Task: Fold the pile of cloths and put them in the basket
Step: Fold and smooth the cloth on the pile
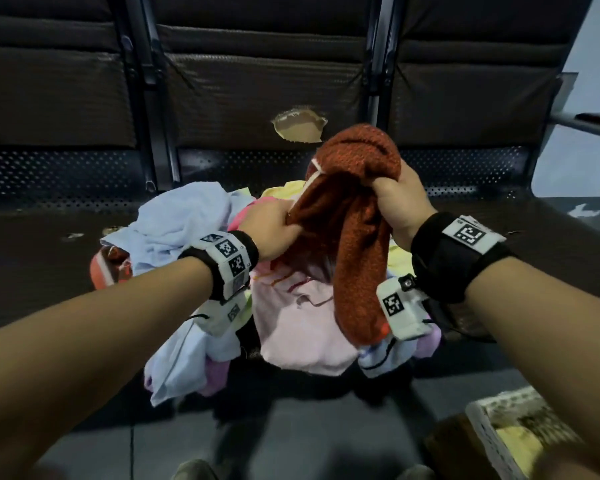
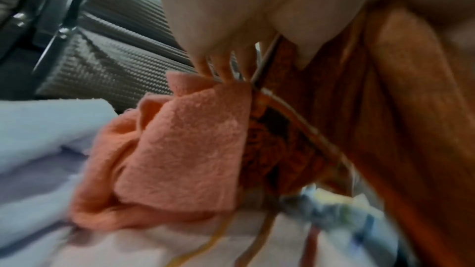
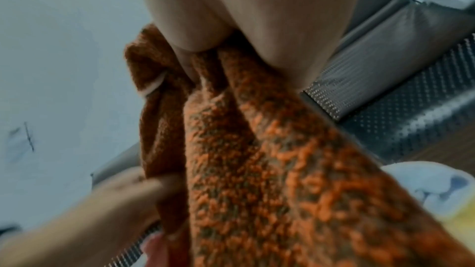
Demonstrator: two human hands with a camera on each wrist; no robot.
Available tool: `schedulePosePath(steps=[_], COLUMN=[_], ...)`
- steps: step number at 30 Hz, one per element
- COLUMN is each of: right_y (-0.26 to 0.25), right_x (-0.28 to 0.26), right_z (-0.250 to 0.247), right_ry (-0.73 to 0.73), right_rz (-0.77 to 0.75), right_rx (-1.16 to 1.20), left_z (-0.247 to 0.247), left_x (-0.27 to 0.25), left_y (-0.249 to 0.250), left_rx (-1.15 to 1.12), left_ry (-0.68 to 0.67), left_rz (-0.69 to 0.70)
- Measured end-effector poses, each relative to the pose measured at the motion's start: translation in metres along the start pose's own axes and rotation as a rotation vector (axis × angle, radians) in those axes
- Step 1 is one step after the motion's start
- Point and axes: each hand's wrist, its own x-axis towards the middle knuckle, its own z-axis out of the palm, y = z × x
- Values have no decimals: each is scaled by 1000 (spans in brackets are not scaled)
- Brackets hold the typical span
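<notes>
A rust-orange knitted cloth (image 1: 355,216) hangs bunched above the pile. My right hand (image 1: 400,199) grips its upper part, with cloth bulging over the fist; the right wrist view shows the cloth (image 3: 257,149) held in that hand (image 3: 231,33). My left hand (image 1: 274,225) pinches an edge of the same cloth lower on the left. Below lies the pile of cloths (image 1: 291,323): pale blue, pink, yellow and lilac pieces. In the left wrist view a peach towel (image 2: 180,139) lies beside the orange cloth (image 2: 385,129). The white basket (image 1: 499,434) sits at the bottom right.
The pile lies on a dark bench seat (image 1: 49,265) with a perforated metal strip and padded backrests (image 1: 257,81) behind; one backrest has a torn hole (image 1: 300,128). A metal armrest (image 1: 586,123) sticks out at the right. Grey floor (image 1: 291,438) lies below.
</notes>
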Motion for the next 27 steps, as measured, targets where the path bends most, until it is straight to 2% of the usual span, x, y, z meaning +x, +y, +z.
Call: schedulePosePath(steps=[3, 5, 7, 8, 11, 15, 16, 18, 20, 22, 25, 27], right_y=[16, 25, 30, 31, 26, 7, 4, 2, 0, -4, -8, -6], right_x=[2, 2, 1, 2, 1, -2, -3, -5, -7, -6, -1, 0], right_z=[-11, -15, -16, -14, -6, -2, -2, 2, 10, 16, 16, 13], right_ry=[81, 58, -4, -41, -95, -47, -81, -174, -207, -224, -286, -288], right_rz=[-17, -12, -11, -18, -24, 109, 111, 53, -3, -32, -41, -95], right_rx=[-300, -402, -432, -444, -419, -133, -95, -88, -104, -131, -198, -352], left_z=[-11, -23, -36, -41, -51, -61, -63, -66, -63, -57, -58, -61], left_x=[11, 20, 25, 26, 24, 20, 21, 17, 11, 7, 9, 11], left_y=[16, 33, 50, 56, 58, 46, 44, 47, 51, 52, 43, 35], left_rx=[-270, -476, -661, -686, -493, -5, 3, -139, -334, -406, -433, -383], left_ry=[190, 300, 331, 312, 212, 114, 84, 13, -82, -127, 15, 107], left_rz=[-47, -44, -35, -39, -56, -82, -109, -145, -144, -127, -126, -108])
